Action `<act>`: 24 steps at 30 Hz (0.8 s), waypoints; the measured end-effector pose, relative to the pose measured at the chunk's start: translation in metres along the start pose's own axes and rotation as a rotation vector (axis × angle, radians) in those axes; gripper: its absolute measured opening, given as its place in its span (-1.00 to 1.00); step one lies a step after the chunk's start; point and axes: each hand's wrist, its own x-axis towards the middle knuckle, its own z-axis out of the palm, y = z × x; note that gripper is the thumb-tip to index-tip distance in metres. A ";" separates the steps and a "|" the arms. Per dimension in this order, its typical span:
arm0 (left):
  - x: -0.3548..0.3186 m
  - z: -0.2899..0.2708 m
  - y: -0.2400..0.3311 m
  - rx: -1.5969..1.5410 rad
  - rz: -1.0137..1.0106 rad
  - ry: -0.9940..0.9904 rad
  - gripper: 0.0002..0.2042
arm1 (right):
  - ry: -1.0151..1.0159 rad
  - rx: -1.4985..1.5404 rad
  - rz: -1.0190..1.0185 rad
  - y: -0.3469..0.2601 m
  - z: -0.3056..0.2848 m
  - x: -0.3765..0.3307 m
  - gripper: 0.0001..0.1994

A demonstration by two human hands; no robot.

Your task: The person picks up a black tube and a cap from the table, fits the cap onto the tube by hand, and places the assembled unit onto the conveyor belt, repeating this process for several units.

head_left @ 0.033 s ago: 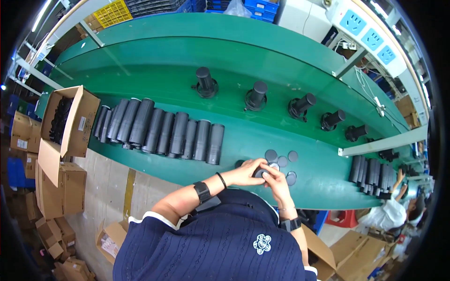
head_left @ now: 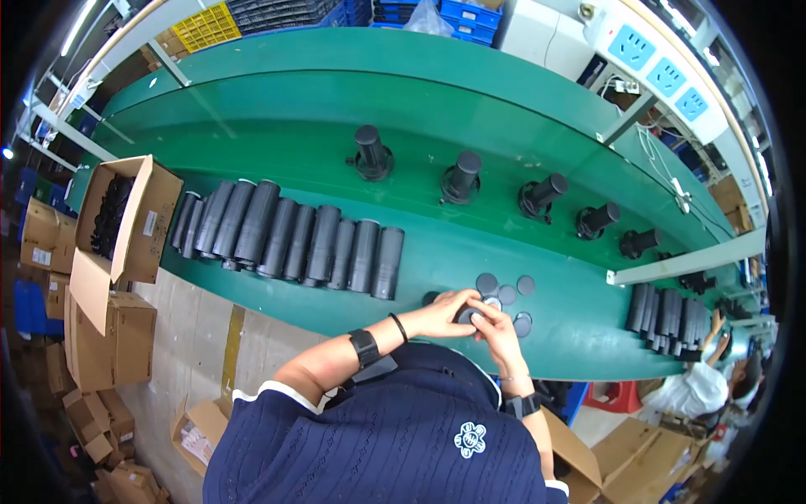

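Both hands meet over the front edge of the green table. My left hand (head_left: 449, 317) is closed around a black cylindrical part (head_left: 467, 315), whose round end faces up between the hands. Against that end press the thumb and fingers of my right hand (head_left: 499, 334). A dark rounded piece (head_left: 431, 297) shows behind my left hand; whether it belongs to the held part I cannot tell. Just beyond the fingers lie several flat black discs (head_left: 487, 284), with a pale ring-like piece (head_left: 493, 302) partly hidden by my hand.
A row of black tubes (head_left: 321, 244) lies to the left, beside an open carton (head_left: 151, 223) of dark parts. Several black cylinders on round bases (head_left: 370, 155) stand along the back. More tubes (head_left: 667, 311) and another person's hand (head_left: 719, 323) are at far right. A metal post (head_left: 680, 256) crosses there.
The view has shifted very slightly, so the table sits a little lower. Both hands keep the same hold on the black cylindrical part.
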 end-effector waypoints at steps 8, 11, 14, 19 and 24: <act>-0.002 0.006 -0.001 -0.091 0.011 0.064 -0.31 | -0.062 0.127 0.172 -0.012 0.001 0.003 -0.68; -0.001 0.006 -0.001 -0.102 0.026 0.050 -0.30 | -0.028 0.145 0.162 -0.005 0.003 -0.001 -0.68; 0.000 0.004 0.002 -0.139 0.039 0.022 -0.28 | 0.004 0.144 0.148 -0.004 0.003 -0.002 -0.69; -0.004 -0.007 0.017 0.114 0.027 0.023 -0.22 | -0.037 0.139 0.137 -0.004 0.003 0.007 -0.71; 0.001 -0.010 -0.008 -0.319 -0.014 -0.006 -0.22 | -0.162 0.315 0.215 -0.014 0.000 0.013 -0.67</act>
